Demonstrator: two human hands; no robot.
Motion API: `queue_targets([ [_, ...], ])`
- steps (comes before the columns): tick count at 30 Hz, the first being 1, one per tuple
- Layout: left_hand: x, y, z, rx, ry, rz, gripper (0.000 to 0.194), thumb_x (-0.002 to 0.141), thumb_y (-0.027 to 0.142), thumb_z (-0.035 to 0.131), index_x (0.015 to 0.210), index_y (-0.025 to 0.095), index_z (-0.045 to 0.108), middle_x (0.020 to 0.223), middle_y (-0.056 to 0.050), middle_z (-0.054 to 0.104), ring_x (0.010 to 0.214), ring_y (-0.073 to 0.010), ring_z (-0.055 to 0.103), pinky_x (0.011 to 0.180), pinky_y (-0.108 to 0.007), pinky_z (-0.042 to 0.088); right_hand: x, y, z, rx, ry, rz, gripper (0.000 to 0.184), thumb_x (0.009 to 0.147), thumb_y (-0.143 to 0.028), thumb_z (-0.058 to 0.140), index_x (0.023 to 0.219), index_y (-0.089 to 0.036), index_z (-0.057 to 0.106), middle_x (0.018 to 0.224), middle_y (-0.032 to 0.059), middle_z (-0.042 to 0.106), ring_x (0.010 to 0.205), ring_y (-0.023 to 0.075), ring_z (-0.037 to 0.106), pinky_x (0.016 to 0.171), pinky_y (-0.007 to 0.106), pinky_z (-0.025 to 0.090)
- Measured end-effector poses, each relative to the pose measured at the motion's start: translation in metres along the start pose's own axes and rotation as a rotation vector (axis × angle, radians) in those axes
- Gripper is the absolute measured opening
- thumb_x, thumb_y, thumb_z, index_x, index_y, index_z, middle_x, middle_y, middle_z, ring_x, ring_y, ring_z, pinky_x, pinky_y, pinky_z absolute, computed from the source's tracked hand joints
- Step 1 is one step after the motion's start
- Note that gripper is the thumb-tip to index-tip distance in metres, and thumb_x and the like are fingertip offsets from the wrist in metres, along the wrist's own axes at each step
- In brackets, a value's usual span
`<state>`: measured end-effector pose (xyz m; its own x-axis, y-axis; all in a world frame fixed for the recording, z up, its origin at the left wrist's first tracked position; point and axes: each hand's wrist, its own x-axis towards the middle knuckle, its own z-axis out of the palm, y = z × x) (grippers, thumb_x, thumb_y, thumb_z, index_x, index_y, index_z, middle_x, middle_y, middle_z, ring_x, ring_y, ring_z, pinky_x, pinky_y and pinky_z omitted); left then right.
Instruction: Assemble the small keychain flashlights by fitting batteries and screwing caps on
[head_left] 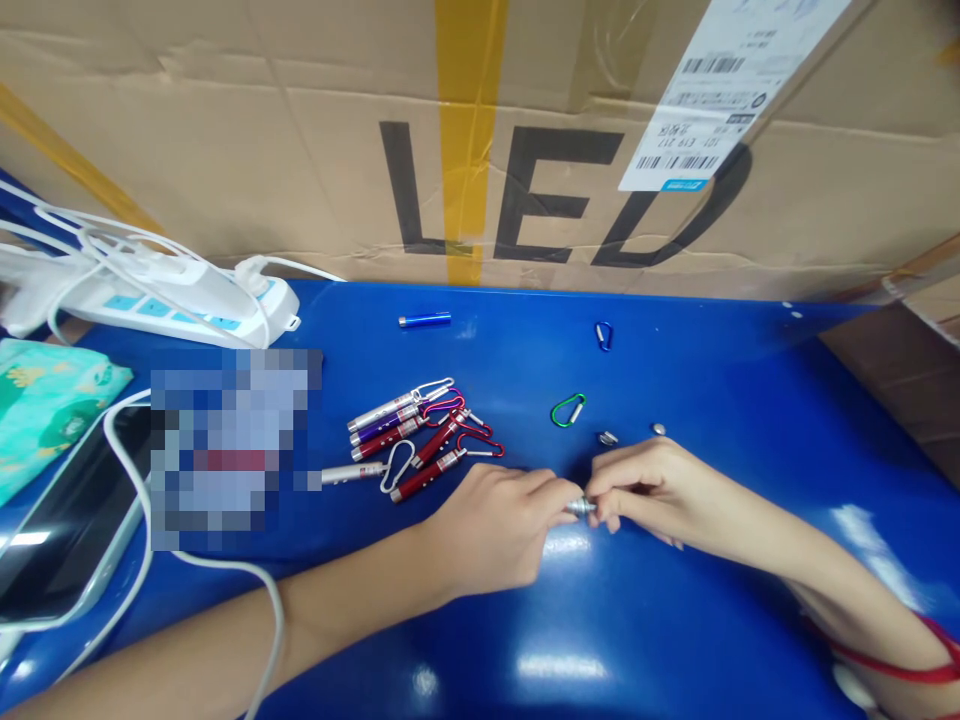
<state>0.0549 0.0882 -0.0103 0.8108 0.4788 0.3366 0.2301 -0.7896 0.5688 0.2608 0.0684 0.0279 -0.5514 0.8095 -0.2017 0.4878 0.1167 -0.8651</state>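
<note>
My left hand (495, 522) is closed, thumb and fingers pinching a small silver metal piece (579, 507) that sticks out past the fingertips. Whether a longer body lies inside that palm is hidden. From the other side, the fingertips of my right hand (649, 490) pinch the far end of the same piece. Just beyond them lie a small metal part (608, 438) and a silver button-like piece (658, 429). A green carabiner (568, 411) and a blue carabiner (604, 336) rest farther back. Left of my hands, several keychain penlights (427, 474) lie grouped with carabiners attached.
A blue penlight tube (424, 320) lies near the back of the blue table (510, 360). Behind stands a large cardboard box (300, 130). At left are a white power strip (180, 298), a phone (67, 520), a green packet (52, 410) and a white cable (139, 470) crossing my left forearm.
</note>
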Motion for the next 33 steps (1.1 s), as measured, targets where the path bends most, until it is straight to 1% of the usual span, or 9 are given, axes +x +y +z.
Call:
queue_targets([
  [4,0.001,0.000,0.000,-0.018,0.030,-0.031,0.028,0.098,0.018,0.029,0.091,0.014,0.056,0.072,-0.001,0.058,0.058,-0.0143,0.056,0.052,-0.026,0.035,-0.002,-0.002,0.002,0.071,0.007,0.119,0.030,0.089,-0.036,0.054,0.072,-0.013,0.066,0.061,-0.0008,0.058,0.039,0.0024,0.045,0.033,0.013,0.035],
  [9,0.004,0.000,0.000,-0.071,0.021,-0.104,0.023,0.095,0.016,0.035,0.092,0.015,0.057,0.073,0.000,0.058,0.057,-0.0140,0.054,0.052,-0.025,0.035,-0.003,-0.003,0.003,0.202,-0.001,0.299,0.033,0.082,-0.044,0.060,0.072,-0.014,0.067,0.051,-0.0036,0.051,0.036,0.0042,0.041,0.029,0.014,0.035],
  [17,0.004,0.000,0.002,-0.103,0.000,-0.185,0.015,0.093,0.016,0.044,0.092,0.017,0.059,0.077,0.000,0.062,0.060,-0.0149,0.057,0.055,-0.024,0.036,-0.001,-0.002,0.005,0.211,0.023,0.314,0.036,0.084,-0.047,0.056,0.073,-0.015,0.066,0.053,-0.0037,0.049,0.039,0.0050,0.041,0.032,0.015,0.036],
  [20,0.006,0.001,0.002,-0.165,0.027,-0.252,0.012,0.093,0.017,0.048,0.096,0.019,0.059,0.083,0.001,0.065,0.064,-0.0141,0.059,0.059,-0.023,0.038,-0.003,-0.007,0.001,0.106,0.086,0.280,0.037,0.085,-0.049,0.054,0.072,-0.016,0.066,0.054,-0.0030,0.051,0.042,0.0066,0.043,0.036,0.017,0.037],
  [23,0.009,0.004,0.001,-0.204,0.058,-0.330,0.011,0.093,0.018,0.052,0.101,0.021,0.058,0.084,0.003,0.066,0.060,-0.0125,0.058,0.059,-0.022,0.039,-0.007,-0.011,-0.009,-0.071,0.244,0.224,0.040,0.088,-0.049,0.048,0.069,-0.018,0.064,0.057,-0.0012,0.057,0.050,0.0094,0.051,0.047,0.020,0.041],
  [26,0.010,0.006,-0.001,-0.234,0.065,-0.397,0.010,0.093,0.019,0.051,0.100,0.021,0.057,0.073,0.004,0.063,0.050,-0.0114,0.053,0.054,-0.021,0.036,-0.011,-0.007,-0.020,-0.404,0.469,0.228,0.045,0.090,-0.052,0.041,0.065,-0.020,0.061,0.059,-0.0003,0.061,0.054,0.0124,0.054,0.052,0.024,0.039],
  [28,0.011,0.007,-0.003,-0.260,0.060,-0.417,0.010,0.093,0.020,0.049,0.099,0.020,0.057,0.061,0.005,0.057,0.045,-0.0110,0.048,0.050,-0.021,0.033,-0.011,0.000,-0.026,-0.670,0.552,0.301,0.047,0.089,-0.054,0.039,0.061,-0.022,0.059,0.056,-0.0007,0.060,0.051,0.0137,0.052,0.049,0.026,0.033],
  [30,0.011,0.008,-0.004,-0.280,0.058,-0.421,0.011,0.093,0.022,0.048,0.098,0.020,0.057,0.055,0.006,0.051,0.042,-0.0107,0.045,0.048,-0.021,0.031,-0.009,0.007,-0.028,-0.805,0.525,0.371,0.048,0.087,-0.055,0.040,0.057,-0.022,0.056,0.054,-0.0009,0.059,0.050,0.0148,0.052,0.047,0.026,0.029],
  [33,0.011,0.007,-0.005,-0.294,0.051,-0.412,0.012,0.093,0.023,0.046,0.097,0.021,0.057,0.053,0.006,0.046,0.042,-0.0103,0.043,0.048,-0.020,0.029,-0.007,0.012,-0.029,-0.796,0.405,0.392,0.048,0.086,-0.057,0.041,0.057,-0.023,0.059,0.059,-0.0008,0.064,0.055,0.0164,0.057,0.048,0.026,0.030],
])
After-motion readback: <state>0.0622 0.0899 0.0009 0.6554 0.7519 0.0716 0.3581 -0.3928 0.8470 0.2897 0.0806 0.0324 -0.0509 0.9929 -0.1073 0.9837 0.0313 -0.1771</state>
